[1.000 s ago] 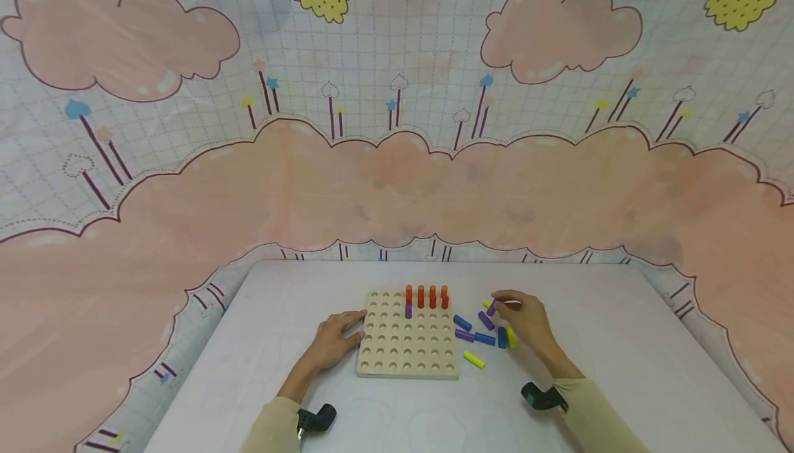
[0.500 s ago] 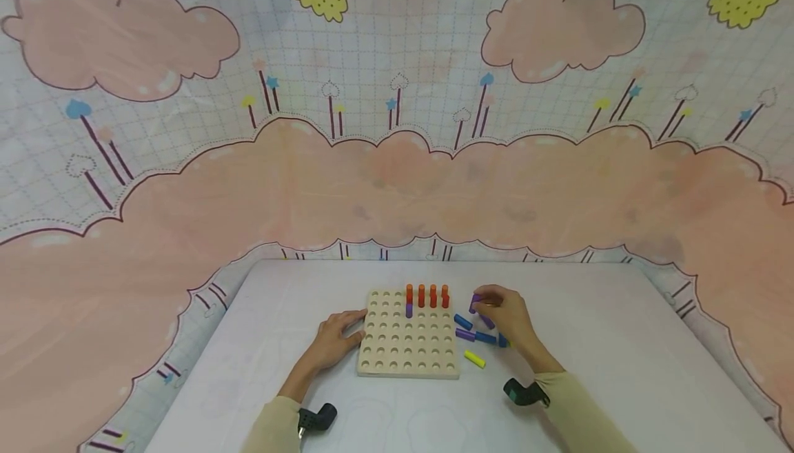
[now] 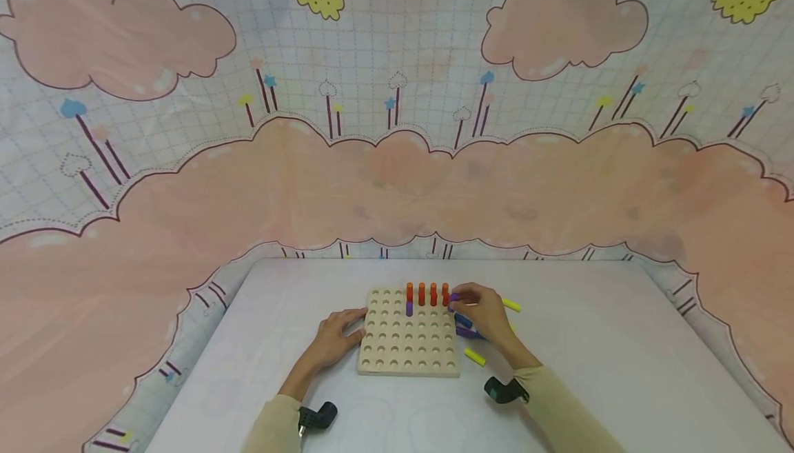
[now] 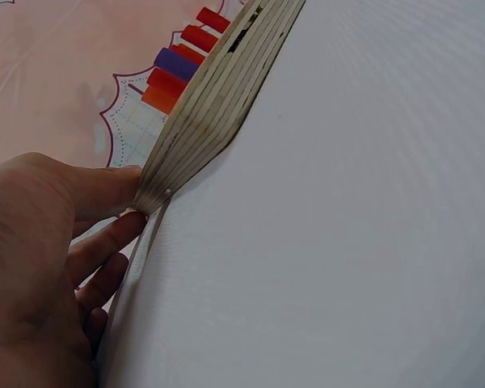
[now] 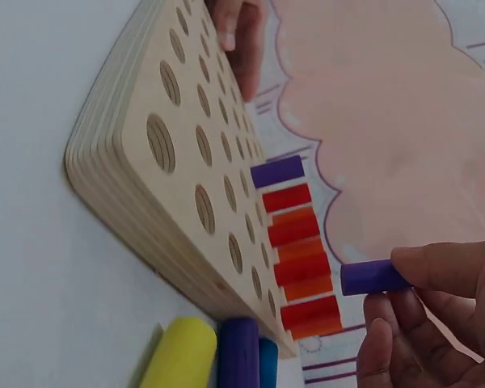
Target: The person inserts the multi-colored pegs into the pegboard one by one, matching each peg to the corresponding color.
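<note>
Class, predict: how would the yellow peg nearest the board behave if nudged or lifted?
The yellow peg would probably roll if nudged sideways, since its round body lies on its side on the flat table. It should feel stiff: its outline is straight. It is likely light, being far smaller than the board.

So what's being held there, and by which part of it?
The right hand pinches a purple peg near one end; the other end sticks out free. The left hand just touches the left edge of the wooden board.
</note>
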{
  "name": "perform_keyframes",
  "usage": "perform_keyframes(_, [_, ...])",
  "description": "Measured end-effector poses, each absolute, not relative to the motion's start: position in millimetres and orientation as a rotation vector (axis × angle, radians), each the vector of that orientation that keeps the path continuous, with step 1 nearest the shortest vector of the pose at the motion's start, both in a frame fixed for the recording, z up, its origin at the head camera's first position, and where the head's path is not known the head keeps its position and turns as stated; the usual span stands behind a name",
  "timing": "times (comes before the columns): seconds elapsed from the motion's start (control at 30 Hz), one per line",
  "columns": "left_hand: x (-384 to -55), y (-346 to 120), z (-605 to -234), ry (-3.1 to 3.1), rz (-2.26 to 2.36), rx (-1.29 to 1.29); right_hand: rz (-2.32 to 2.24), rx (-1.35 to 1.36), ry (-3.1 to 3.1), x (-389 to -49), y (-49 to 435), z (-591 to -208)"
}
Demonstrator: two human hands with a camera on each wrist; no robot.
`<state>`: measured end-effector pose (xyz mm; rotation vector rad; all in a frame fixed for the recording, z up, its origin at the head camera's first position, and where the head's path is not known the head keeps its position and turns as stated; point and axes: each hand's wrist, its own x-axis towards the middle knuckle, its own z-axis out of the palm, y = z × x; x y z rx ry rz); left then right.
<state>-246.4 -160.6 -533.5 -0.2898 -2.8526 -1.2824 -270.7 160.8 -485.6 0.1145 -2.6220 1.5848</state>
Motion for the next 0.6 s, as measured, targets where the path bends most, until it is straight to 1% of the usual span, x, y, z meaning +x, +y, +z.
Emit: perform_keyframes(0.6, [-247.0,-160.0,-532.5,-2.859,-1.306,-0.271,1.693,0.127,-2.63,-272.3,124.5,-492.9])
